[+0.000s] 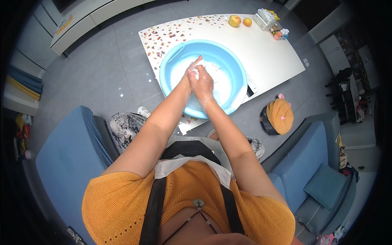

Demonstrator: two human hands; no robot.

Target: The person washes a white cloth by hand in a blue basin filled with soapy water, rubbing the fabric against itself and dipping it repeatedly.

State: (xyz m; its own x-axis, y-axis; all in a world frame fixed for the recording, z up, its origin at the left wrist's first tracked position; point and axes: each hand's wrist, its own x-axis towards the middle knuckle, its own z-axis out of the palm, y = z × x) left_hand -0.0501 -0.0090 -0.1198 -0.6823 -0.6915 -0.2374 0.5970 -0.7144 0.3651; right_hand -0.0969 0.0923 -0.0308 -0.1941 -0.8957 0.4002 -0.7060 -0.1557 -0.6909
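Note:
A light-blue plastic basin (242,65) holds white, sudsy water (222,87) and stands on the near part of a white table. Both hands meet over the middle of the basin. My left hand (190,69) has one finger stretched out and lies against my right hand (202,84), whose fingers are curled. Wet foam coats the right hand. Something white and soapy (195,73) shows between the hands; whether it is only suds or also a cloth cannot be told. The palms are hidden.
Small colourful stickers (157,38) dot the white table (269,61). Two apples (235,20), tissue packs (265,19) and small bottles (281,34) stand at its far side. A white remote control (252,83) lies beside the basin. An orange-topped stool (278,116) and blue sofa (301,153) are at right.

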